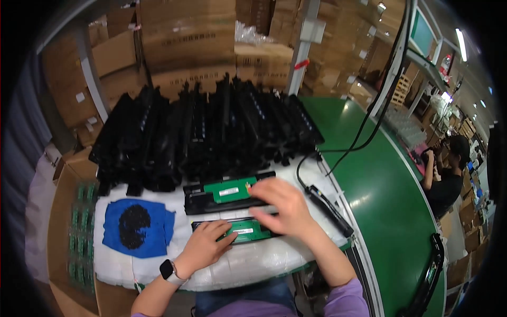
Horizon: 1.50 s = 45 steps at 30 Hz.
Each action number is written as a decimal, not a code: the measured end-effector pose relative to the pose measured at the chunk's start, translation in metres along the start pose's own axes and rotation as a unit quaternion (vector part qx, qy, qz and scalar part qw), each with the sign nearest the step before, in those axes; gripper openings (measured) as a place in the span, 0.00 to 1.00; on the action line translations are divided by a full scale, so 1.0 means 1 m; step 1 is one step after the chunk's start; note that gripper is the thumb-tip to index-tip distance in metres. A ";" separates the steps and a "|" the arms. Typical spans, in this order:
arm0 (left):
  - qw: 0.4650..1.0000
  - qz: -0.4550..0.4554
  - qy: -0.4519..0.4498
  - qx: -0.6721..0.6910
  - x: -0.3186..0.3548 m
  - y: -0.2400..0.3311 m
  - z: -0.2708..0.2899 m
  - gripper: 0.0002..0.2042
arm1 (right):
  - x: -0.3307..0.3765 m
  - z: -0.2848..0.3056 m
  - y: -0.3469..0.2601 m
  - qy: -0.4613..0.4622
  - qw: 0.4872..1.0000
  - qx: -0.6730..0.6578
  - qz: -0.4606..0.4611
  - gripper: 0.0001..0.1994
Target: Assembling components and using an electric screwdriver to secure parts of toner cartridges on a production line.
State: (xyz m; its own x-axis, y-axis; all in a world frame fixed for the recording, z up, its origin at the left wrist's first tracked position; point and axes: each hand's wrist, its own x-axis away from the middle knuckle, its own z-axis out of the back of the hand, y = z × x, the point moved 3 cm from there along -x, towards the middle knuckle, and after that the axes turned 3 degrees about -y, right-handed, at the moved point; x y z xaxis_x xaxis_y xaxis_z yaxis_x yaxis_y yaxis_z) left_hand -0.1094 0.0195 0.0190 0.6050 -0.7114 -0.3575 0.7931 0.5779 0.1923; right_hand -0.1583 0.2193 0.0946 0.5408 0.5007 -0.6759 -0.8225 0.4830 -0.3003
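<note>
Circuit board (pixel 253 235) lies partly beneath the left hand (pixel 205 245).

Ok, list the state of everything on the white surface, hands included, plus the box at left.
Left hand: fingers spread on near board
Right hand: thumb and fingers apart near far board; contact unclear
Near board: lying flat, partly covered
Far board: lying flat, mostly uncovered
Black parts: piled
Blue cloth: spread out, creased
Small black pieces: loose on cloth
Cabled black tool: lying down; power unclear
Box: open
</note>
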 end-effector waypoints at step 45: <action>0.994 0.070 0.089 -0.001 0.011 -0.019 -0.006 0.16 | -0.106 0.011 0.062 0.025 0.994 0.000 -0.104 0.10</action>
State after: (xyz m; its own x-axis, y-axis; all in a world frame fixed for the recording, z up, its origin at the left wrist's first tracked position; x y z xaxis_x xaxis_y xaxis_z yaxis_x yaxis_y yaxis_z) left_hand -0.1176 0.0028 0.0062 0.6869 -0.5419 -0.4843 0.7022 0.6667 0.2499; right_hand -0.2648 0.2045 0.1547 0.6904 0.3531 -0.6314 -0.6933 0.5723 -0.4380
